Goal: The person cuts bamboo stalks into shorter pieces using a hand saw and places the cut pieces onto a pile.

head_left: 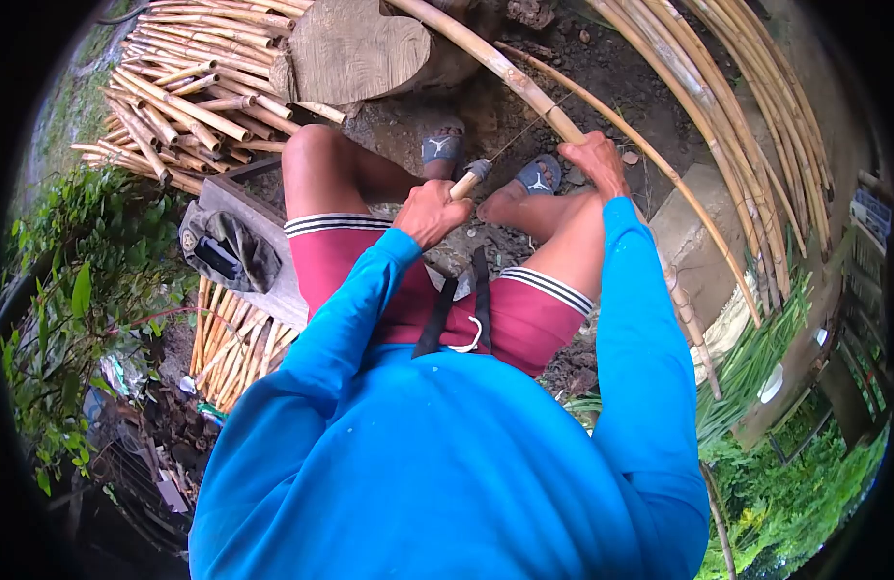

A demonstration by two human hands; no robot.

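Note:
My left hand [432, 213] is closed around the pale wooden handle of a tool [461, 186] with a grey binding at its end. From the binding a thin dark line runs up toward a bamboo pole [526, 85]; I cannot tell whether it is a blade seen edge-on or a wire. My right hand [597, 162] is wrapped around that same pole, which slants from the top of the view down past my right forearm. A thinner cane [640, 145] curves behind the right hand. Both hands are in front of my knees.
A cut log [360, 53] lies ahead, beside a large pile of cut canes [191, 97]. Long poles [727, 106] stretch along the right. A dark cap-like cloth item [230, 249] rests on a wooden bench [281, 275] at left, near another cane bundle [239, 338].

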